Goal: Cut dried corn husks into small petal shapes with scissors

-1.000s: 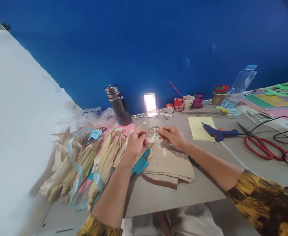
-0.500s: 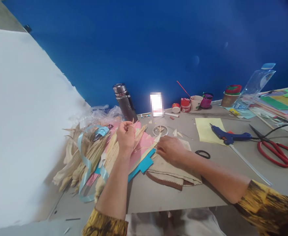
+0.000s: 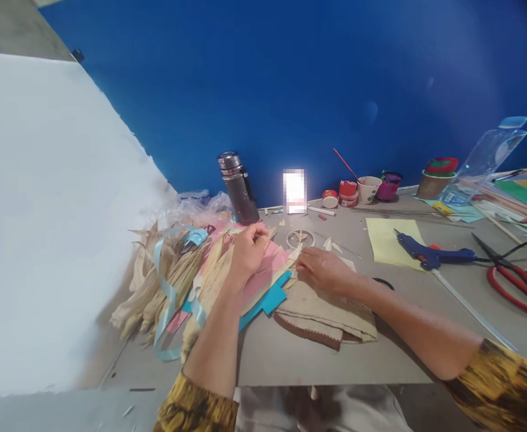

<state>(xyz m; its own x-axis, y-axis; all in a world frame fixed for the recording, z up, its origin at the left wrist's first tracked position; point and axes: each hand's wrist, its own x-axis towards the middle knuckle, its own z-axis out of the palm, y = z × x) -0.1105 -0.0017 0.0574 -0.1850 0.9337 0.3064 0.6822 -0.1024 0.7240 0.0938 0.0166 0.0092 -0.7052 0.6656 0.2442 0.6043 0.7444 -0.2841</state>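
Note:
My left hand (image 3: 249, 249) is closed in a pinch above pink paper (image 3: 263, 273), with a small pale piece showing by its fingertips. Beside it, my right hand (image 3: 320, 269) has its fingers pressed together at the end of a pale husk strip (image 3: 294, 252), over beige cloth (image 3: 324, 315). Dried corn husks (image 3: 155, 288) with a light blue ribbon (image 3: 170, 298) lie left of my hands. Blue paper (image 3: 275, 295) shows under the pink sheet, and a tape roll (image 3: 300, 239) sits just beyond my right hand.
A dark flask (image 3: 239, 189) stands behind the husks. On the right are a blue glue gun (image 3: 430, 252) on yellow paper (image 3: 392, 231), red-handled scissors (image 3: 518, 288), paint jars (image 3: 348, 193), a paper cup (image 3: 369, 189) and a clear bottle (image 3: 484, 159).
The view has shifted, so most things appear slightly farther right. My left hand has moved a little toward the right over the pink paper; my right hand stays near the husk strip.

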